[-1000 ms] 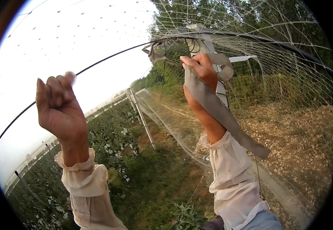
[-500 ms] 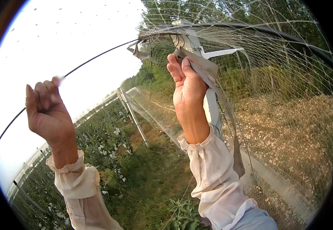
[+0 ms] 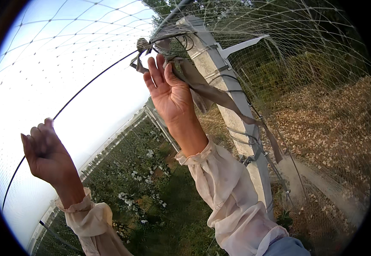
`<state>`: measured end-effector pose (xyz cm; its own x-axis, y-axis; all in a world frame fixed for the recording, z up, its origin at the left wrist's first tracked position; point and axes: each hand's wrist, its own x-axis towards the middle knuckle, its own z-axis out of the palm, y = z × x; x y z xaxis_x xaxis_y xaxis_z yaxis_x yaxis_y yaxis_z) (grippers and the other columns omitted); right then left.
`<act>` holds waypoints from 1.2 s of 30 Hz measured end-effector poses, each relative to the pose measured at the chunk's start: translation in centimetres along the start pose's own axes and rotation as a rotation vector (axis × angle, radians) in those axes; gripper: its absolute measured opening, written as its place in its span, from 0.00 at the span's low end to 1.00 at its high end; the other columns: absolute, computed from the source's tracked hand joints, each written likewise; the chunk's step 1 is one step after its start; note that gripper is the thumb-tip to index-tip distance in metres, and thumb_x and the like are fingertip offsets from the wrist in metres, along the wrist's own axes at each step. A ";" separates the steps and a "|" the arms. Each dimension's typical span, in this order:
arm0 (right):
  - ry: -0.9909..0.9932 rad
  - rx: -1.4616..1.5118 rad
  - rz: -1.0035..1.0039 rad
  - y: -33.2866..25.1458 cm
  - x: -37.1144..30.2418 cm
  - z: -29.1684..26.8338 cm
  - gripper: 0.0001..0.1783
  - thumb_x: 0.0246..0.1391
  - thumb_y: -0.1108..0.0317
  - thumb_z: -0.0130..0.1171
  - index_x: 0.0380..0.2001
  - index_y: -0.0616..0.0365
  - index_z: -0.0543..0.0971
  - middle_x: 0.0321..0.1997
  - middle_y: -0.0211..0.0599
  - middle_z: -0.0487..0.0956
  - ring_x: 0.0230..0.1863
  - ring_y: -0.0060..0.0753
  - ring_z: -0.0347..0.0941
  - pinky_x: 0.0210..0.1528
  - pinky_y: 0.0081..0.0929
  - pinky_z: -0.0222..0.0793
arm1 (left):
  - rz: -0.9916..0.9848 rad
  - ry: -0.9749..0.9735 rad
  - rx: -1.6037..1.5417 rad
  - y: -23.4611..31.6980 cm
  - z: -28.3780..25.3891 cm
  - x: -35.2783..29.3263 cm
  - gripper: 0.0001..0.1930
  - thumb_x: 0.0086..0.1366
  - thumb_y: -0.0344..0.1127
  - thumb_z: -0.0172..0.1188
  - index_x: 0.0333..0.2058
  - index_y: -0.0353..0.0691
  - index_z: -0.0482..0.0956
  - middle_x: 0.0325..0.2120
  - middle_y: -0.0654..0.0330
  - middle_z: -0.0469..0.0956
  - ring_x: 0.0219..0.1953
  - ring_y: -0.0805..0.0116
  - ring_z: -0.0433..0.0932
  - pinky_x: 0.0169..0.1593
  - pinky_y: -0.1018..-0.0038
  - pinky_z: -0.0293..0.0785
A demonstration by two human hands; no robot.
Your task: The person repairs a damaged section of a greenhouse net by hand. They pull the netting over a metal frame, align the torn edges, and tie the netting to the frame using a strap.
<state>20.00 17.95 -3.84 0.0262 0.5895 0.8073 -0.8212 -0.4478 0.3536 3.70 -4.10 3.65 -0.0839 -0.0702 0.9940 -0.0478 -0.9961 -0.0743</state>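
Observation:
My left hand [image 3: 49,155] is raised at the left with its fingers curled around a thin black cable [image 3: 87,84], which slants up to the right. Nearer the middle, my right hand [image 3: 170,96] is lifted palm toward me and pinches a grey-brown cloth strip [image 3: 213,93] at the thumb; the other fingers point up. From there the strip hangs across a concrete post [image 3: 209,62] and trails down to the right. Just above my right fingertips, crumpled cloth [image 3: 140,64] hangs where the cable meets the post top. Part of the strip is hidden behind my right hand.
White netting [image 3: 322,38] spreads overhead and down the right side. A white metal bracket [image 3: 245,46] juts from the post, and wires [image 3: 241,135] wrap it. Leafy crop rows [image 3: 138,170] lie below left; dry leaves [image 3: 322,123] cover the ground at right.
My right hand has moved left and up toward the cable's end at the post, carrying the strip. The left hand has dropped slightly, still on the cable. The view has shifted.

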 end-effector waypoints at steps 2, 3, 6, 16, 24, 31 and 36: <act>0.040 -0.080 -0.059 -0.7 0.1 -0.7 0.16 0.58 0.70 0.65 0.49 0.57 0.76 0.55 0.33 0.79 0.62 0.37 0.72 0.62 0.40 0.69 | -0.002 -0.020 -0.012 0.2 -0.4 0.6 0.22 0.74 0.34 0.49 0.19 0.45 0.54 0.18 0.67 0.50 0.25 0.72 0.53 0.63 0.57 0.58; 0.046 -0.116 -0.068 -0.9 0.1 -1.0 0.15 0.58 0.70 0.64 0.48 0.56 0.76 0.54 0.32 0.80 0.61 0.36 0.73 0.61 0.39 0.69 | -0.009 -0.040 -0.026 0.4 -0.6 0.6 0.22 0.74 0.33 0.49 0.19 0.45 0.53 0.19 0.67 0.50 0.25 0.71 0.53 0.63 0.57 0.59; 0.038 -0.206 -0.094 -1.5 0.3 -1.6 0.12 0.59 0.69 0.64 0.46 0.53 0.78 0.51 0.29 0.81 0.56 0.32 0.77 0.59 0.37 0.70 | -0.030 -0.117 -0.070 0.9 -0.4 0.5 0.22 0.75 0.32 0.49 0.20 0.44 0.53 0.19 0.66 0.49 0.26 0.70 0.52 0.58 0.59 0.63; -0.017 0.197 -0.126 -4.2 4.5 -1.3 0.14 0.62 0.72 0.59 0.50 0.59 0.74 0.55 0.38 0.78 0.59 0.38 0.73 0.65 0.43 0.65 | -0.059 -0.280 -0.079 0.9 -1.8 0.8 0.20 0.77 0.33 0.44 0.22 0.44 0.53 0.21 0.66 0.49 0.26 0.69 0.49 0.51 0.62 0.65; -0.178 0.243 0.022 -3.5 8.9 0.1 0.12 0.61 0.75 0.59 0.47 0.58 0.73 0.58 0.45 0.76 0.65 0.50 0.69 0.70 0.53 0.62 | -0.047 -0.275 -0.060 0.6 -1.3 0.7 0.20 0.77 0.34 0.43 0.23 0.44 0.52 0.21 0.66 0.49 0.26 0.70 0.49 0.49 0.64 0.64; -0.246 0.264 -0.004 -3.8 9.0 1.4 0.10 0.63 0.76 0.55 0.47 0.62 0.74 0.56 0.49 0.77 0.63 0.51 0.71 0.65 0.57 0.69 | -0.108 -0.326 -0.092 1.1 -1.9 0.7 0.21 0.77 0.33 0.43 0.21 0.42 0.50 0.21 0.66 0.49 0.25 0.69 0.52 0.57 0.61 0.68; -0.083 0.115 -0.064 -4.0 9.4 2.3 0.06 0.64 0.77 0.54 0.44 0.64 0.74 0.47 0.44 0.80 0.51 0.44 0.78 0.53 0.44 0.79 | -0.042 -0.211 -0.060 0.5 -0.7 0.1 0.21 0.78 0.34 0.42 0.22 0.44 0.51 0.21 0.66 0.48 0.25 0.70 0.48 0.49 0.65 0.64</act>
<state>24.86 23.73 3.46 0.1267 0.5639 0.8161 -0.7461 -0.4880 0.4531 2.97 -4.60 3.66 0.1290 -0.0450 0.9906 -0.1070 -0.9938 -0.0313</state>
